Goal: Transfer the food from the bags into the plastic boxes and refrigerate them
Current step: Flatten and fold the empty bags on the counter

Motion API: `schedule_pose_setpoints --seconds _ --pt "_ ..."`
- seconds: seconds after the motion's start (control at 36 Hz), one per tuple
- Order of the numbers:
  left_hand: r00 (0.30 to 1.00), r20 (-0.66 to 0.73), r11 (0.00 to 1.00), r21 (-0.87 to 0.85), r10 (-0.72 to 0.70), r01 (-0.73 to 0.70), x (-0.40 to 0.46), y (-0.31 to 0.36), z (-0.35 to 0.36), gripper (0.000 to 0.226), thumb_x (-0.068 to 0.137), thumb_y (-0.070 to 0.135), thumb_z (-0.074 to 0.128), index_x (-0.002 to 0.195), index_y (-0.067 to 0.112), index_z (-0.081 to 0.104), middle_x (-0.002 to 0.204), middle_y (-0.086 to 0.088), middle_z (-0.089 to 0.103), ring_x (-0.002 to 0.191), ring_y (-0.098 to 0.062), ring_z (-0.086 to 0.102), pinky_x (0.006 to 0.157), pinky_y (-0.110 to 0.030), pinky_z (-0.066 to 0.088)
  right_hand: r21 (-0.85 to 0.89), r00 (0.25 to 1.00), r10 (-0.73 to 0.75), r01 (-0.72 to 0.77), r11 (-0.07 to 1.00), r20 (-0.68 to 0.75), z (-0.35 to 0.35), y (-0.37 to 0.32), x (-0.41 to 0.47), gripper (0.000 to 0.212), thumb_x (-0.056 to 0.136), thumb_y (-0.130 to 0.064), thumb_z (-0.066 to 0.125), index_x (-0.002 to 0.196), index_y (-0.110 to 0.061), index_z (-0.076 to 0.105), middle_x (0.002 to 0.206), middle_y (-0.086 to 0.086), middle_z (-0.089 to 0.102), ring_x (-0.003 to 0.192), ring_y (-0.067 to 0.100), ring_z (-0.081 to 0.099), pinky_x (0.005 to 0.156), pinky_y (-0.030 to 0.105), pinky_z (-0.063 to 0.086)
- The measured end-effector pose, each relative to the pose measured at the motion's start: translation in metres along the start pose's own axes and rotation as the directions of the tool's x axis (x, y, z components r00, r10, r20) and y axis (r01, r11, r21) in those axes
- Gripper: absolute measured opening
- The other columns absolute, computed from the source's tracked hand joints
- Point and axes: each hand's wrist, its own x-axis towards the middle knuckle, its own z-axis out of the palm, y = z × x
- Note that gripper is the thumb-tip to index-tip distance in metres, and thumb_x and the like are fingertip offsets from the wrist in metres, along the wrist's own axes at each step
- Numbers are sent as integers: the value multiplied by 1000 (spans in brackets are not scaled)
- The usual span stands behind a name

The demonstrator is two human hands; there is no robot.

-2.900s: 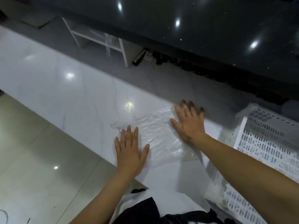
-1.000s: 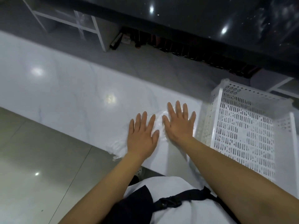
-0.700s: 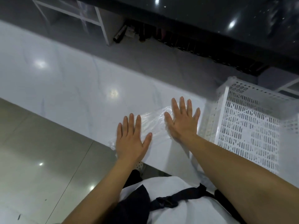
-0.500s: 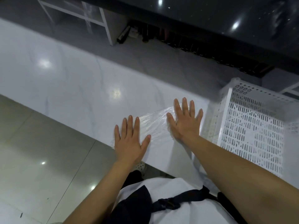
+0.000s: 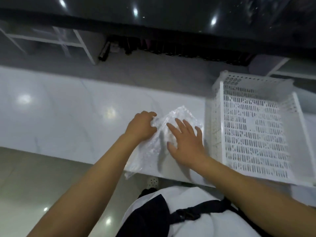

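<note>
Although the task speaks of food, bags and plastic boxes, the only task item in view is one clear plastic bag [image 5: 171, 132], and it looks empty. It lies crumpled on the white marble counter [image 5: 68, 117], near the counter's near edge, with one corner hanging over that edge, just left of a white perforated crate [image 5: 253, 134]. The left hand [image 5: 142, 127] has its fingers curled over and pinches the bag's left edge, lifting a fold of film. The right hand [image 5: 186, 141] lies with fingers spread and nearly straight, pressing down on the right part of the bag beside the crate's left wall; it grips nothing.

As a judgement: since the bag holds nothing that can be seen, its contents have probably been moved out already, and the hands seem to be folding or gathering up the spent bag. No food, no plastic box and no refrigerator show here, so whether the boxes are filled or chilled cannot be told. The crate is bare inside as far as the view reaches. What seems left at this spot is to clear the bag away; the refrigerating step cannot be checked from this view.
</note>
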Motion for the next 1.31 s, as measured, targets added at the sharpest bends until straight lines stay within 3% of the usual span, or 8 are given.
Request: schedule_pose_setpoints --seconds 0.17,0.42,0.64,0.72,0.83,0.94,1.14,1.31 --pt "995 100 999 30 8 -12 20 12 1 64 78 29 81 137 28 54 131 -2 59 108 -24 63 91 -36 55 -91 980 83 -67 994 182 21 5 -38 71 98 -67 23 159 -38 2 168 -5 -11 153 22 -16 120 59 -6" --pt "931 362 999 -20 42 -37 40 34 -16 18 75 25 86 83 26 70 88 3 72 75 -14 67 60 -25 51 22 990 64 -67 998 129 36 13 -45 67 97 -68 22 157 -46 1 167 -9 -12 151 15 -22 120 54 -13" --pt "923 371 984 -177 101 -36 35 38 -15 33 79 6 78 104 23 67 95 -6 71 79 -26 71 68 -38 63 247 993 116 -109 963 -15 29 10 -51 68 98 -59 40 156 -49 4 168 -12 -2 154 10 -2 124 42 0" --pt "919 365 917 -398 151 7 30 36 -31 24 81 -3 74 97 16 74 87 -14 76 78 -33 75 65 -45 64 658 946 305 -160 736 -111 22 0 -53 78 92 -52 62 150 -61 10 162 -23 17 143 1 25 111 28 23" --pt "874 380 800 -600 303 -16 19 33 -58 29 84 -3 72 105 17 76 90 -12 76 88 -32 76 65 -41 62 975 849 528 -142 169 32 5 -5 -44 91 80 -40 82 150 -53 25 140 -21 39 128 7 46 98 30 43" --pt "827 367 663 -748 425 -9 11 30 -80 30 87 1 71 111 18 75 98 -12 73 96 -34 74 71 -43 61 948 893 333 -245 -202 302 -19 4 -31 72 72 -45 84 136 -37 53 128 -4 63 113 20 64 98 43 50" --pt "906 218 494 -869 363 11 -6 30 -91 33 78 1 77 110 11 72 94 -12 71 91 -31 75 68 -44 61 965 964 164 -175 -194 208 -50 -12 -24 44 75 -44 80 112 -20 75 119 -2 72 108 16 68 99 43 51" --pt "955 0 597 -780 298 -186 -30 30 -74 68 92 10 72 144 42 42 104 -6 75 90 -24 76 73 -36 63 988 845 513 -117 -101 153 -53 -28 -31 13 75 -24 86 74 -21 72 99 -2 77 111 22 67 108 49 45"
